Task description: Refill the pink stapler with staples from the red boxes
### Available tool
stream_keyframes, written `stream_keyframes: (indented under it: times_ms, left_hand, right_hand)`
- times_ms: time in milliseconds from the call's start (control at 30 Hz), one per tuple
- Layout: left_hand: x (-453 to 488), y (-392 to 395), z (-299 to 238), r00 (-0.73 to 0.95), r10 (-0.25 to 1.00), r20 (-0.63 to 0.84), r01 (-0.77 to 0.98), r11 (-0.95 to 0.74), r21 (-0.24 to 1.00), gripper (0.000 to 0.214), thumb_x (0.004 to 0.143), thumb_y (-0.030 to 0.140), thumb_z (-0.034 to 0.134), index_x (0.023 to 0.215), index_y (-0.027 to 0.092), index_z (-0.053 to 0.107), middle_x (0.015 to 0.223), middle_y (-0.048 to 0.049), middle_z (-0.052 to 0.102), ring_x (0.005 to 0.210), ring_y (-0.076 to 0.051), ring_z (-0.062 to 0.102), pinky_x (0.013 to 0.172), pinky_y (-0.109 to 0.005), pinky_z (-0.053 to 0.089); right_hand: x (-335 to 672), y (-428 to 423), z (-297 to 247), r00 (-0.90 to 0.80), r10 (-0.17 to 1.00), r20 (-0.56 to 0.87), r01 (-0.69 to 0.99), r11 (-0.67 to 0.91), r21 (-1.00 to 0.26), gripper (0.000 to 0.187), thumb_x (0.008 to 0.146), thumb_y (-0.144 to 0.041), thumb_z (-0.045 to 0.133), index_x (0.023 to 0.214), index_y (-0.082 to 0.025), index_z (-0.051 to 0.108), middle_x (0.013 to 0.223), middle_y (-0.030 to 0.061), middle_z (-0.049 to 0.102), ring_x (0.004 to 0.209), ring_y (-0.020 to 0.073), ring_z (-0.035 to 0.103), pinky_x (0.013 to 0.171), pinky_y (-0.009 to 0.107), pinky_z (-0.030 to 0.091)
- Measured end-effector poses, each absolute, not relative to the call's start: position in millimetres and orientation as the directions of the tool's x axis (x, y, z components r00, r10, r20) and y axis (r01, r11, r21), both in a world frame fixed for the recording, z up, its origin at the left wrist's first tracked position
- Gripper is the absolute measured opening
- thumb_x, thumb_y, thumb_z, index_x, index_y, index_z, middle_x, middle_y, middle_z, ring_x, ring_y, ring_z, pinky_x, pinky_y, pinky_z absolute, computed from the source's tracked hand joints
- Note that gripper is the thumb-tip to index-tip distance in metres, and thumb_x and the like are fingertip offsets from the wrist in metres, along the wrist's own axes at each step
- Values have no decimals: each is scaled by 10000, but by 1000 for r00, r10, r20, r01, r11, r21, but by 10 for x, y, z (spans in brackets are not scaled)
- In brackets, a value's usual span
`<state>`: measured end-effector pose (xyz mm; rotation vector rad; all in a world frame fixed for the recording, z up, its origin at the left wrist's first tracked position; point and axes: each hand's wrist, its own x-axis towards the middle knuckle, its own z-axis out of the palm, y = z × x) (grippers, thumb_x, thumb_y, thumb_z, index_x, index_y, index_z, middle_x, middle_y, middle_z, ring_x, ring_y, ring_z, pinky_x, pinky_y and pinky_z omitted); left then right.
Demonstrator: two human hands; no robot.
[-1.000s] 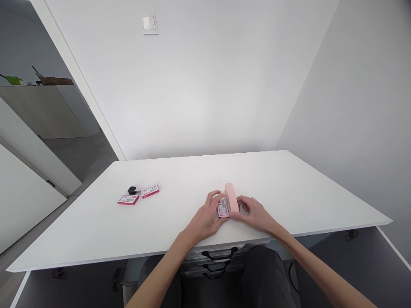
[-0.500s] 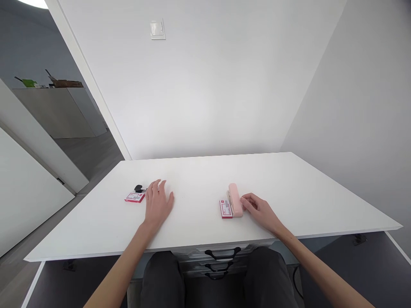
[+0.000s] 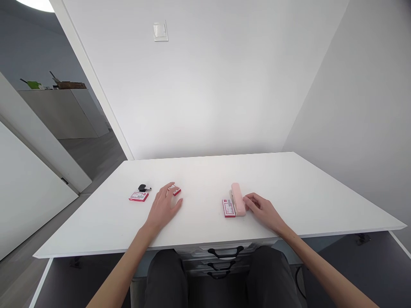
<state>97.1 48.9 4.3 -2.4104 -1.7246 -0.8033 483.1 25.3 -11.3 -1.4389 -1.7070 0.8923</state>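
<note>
My left hand (image 3: 164,206) is over the left half of the white table. Its fingertips reach over a small red-and-white box (image 3: 176,191) and cover part of it, with the thumb held apart on the near side. Left of that hand lie a black staple remover (image 3: 142,188) and, just in front of it, a second red-and-white box (image 3: 138,196). My right hand (image 3: 261,210) rests on the table with curled fingers, its fingertips against or very close to the right side of a pink stapler (image 3: 237,199). A third red-and-white box (image 3: 228,208) lies against the stapler's left side.
The white table (image 3: 205,171) meets a white wall (image 3: 218,98) at the back. Drawers with black handles (image 3: 225,252) sit under its front edge, between my knees. At the left, a doorway opens to another room with a cabinet (image 3: 61,113).
My left hand has moved right, away from the staple remover, and the small box shows beyond its fingertips. My right hand stays beside the stapler. The view has shifted slightly.
</note>
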Motion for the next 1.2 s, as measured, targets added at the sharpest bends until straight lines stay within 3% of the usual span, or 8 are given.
stream_keyframes:
  times_ms: [100,267,500,633,967,1200]
  left_hand:
    - [947,542,11,123,898,422,909,-273,315,591,947,485,548,1455,212,418,1575,-150,397,1458,-328,375,1155,-520,366]
    - [937,675,-20,-13,937,350,876,-158,455,645,931,514,569,1454,172,407,1458,-170,524,1389,-359,456,1139,-534,372]
    - [1526,506,11,215,899,382,625,-427,653,556,912,433,660,1402,269,456,1450,-86,547,1329,-260,537,1126,-430,430]
    - [2039,380,12,346,875,339,482,-475,736,584,873,416,721,1387,283,478,1452,-67,559,1313,-246,560,1134,-423,440]
    - [2343,379,21,459,848,265,456,-481,749,644,855,441,735,1422,294,468,1476,-56,551,1395,-271,494,1172,-462,408]
    - [2346,314,33,465,846,260,486,-490,724,687,868,477,716,1467,311,423,1515,-60,506,1395,-272,488,1153,-459,432]
  right_hand:
    - [4828,251,-106,-112,990,90,489,134,-862,457,980,-655,430,978,-255,651,830,33,704,785,234,598,718,343,427]
    - [4819,269,-103,-123,988,95,493,144,-858,480,970,-674,435,972,-249,658,834,35,715,783,230,615,718,337,442]
    - [4822,280,-112,-125,986,108,491,156,-857,478,980,-664,415,945,-251,652,828,31,710,762,224,600,703,326,431]
    - [4824,287,-109,-119,985,127,507,170,-845,481,1001,-640,372,869,-253,625,788,15,688,717,209,567,675,312,409]
    - [4838,310,-103,-134,982,135,466,183,-866,434,1020,-587,389,844,-251,601,769,0,659,719,199,554,699,309,402]
    - [4848,306,-118,-133,982,135,468,182,-865,419,1013,-583,408,912,-256,650,810,10,711,778,218,618,719,316,435]
